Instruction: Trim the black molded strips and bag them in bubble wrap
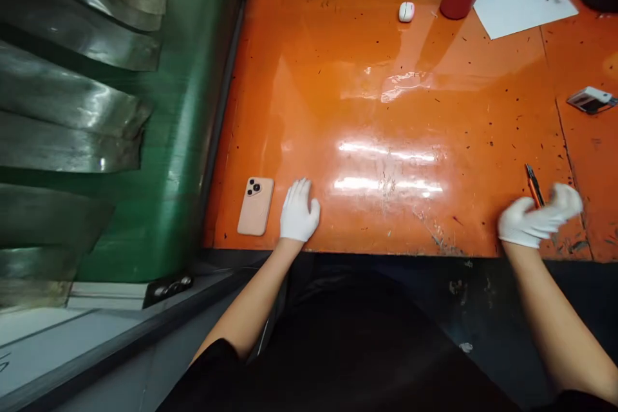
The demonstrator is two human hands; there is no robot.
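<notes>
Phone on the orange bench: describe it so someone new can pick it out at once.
Find the orange bench top and go to its near edge, at the end by the green machine. The phone lies flat there, back up, just beside the white-gloved left hand. Its peach-pink back and three dark camera lenses set it apart from the white mouse far up the bench.

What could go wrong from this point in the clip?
The right hand is blurred in motion right beside an orange-handled utility knife; whether it holds the knife I cannot tell, but the blade end could snag the white glove. The left hand sits beside a pink phone near the left edge of the orange table, so a knock might send the phone off toward the green machine.
</notes>
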